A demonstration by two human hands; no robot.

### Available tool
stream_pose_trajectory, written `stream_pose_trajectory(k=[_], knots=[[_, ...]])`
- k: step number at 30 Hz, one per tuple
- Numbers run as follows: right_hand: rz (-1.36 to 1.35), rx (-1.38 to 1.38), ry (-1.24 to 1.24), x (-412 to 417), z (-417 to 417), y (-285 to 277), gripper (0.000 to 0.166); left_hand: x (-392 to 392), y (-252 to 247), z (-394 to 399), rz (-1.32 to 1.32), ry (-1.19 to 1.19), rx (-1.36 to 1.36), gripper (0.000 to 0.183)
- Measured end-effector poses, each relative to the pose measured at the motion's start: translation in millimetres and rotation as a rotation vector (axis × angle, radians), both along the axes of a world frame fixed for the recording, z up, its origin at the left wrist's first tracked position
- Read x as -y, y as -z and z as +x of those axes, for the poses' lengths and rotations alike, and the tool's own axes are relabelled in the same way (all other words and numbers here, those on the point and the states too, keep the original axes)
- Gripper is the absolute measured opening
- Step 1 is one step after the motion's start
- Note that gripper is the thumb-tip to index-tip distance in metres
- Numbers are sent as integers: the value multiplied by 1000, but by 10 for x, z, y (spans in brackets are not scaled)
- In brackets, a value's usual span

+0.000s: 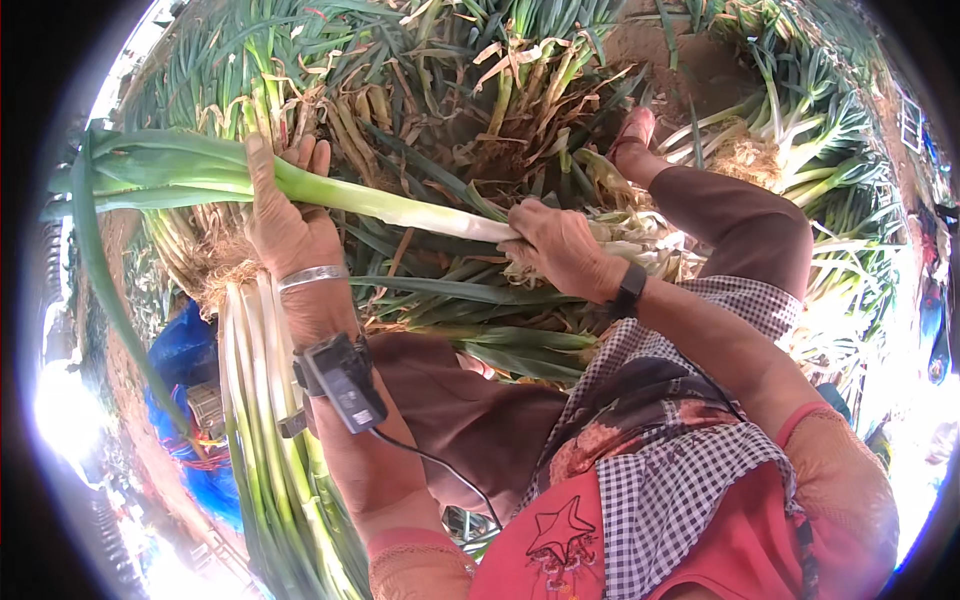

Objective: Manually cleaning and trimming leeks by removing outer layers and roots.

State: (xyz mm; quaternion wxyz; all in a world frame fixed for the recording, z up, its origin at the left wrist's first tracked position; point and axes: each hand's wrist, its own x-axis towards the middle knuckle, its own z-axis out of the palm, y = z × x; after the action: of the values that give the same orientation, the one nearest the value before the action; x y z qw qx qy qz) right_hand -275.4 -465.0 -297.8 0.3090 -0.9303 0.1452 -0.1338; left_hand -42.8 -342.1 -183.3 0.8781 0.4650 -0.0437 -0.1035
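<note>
A single leek [390,206] stretches sideways before me, its green leaves to the left and its white end to the right. My left hand [296,202] supports it where the leaves begin, thumb in front and fingers behind. The fingers of my right hand [555,244] pinch the white root end, which they partly hide. Below my left hand lies a bundle of leeks [259,375], with brown, stringy roots at its upper end. Loose leeks and peeled outer leaves [487,292] cover the ground beneath my hands.
Piled leeks [420,45] with dry leaves spread along the far side. More leeks [780,150] lie at the right beside my bare foot [634,142]. A blue plastic bag [184,345] and a bundle of coloured ties [199,450] are at the left.
</note>
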Motion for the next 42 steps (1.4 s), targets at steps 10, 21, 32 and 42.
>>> stream_pose_trajectory(k=[10, 21, 32, 42], knots=[[-172, 220, -227, 24, -7, -191, 16, 123, -116, 130, 150, -378, -29, 36], [1542, -46, -225, 261, -141, -360, 16, 159, -222, 69, 117, 167, 290, 34], [1393, -331, -422, 26, 33, -578, 39, 184, -67, -81, 40, 398, 300, 54], [1713, 174, -342, 201, 78, -758, 28, 308, -89, -222, -2, 460, 284, 49]])
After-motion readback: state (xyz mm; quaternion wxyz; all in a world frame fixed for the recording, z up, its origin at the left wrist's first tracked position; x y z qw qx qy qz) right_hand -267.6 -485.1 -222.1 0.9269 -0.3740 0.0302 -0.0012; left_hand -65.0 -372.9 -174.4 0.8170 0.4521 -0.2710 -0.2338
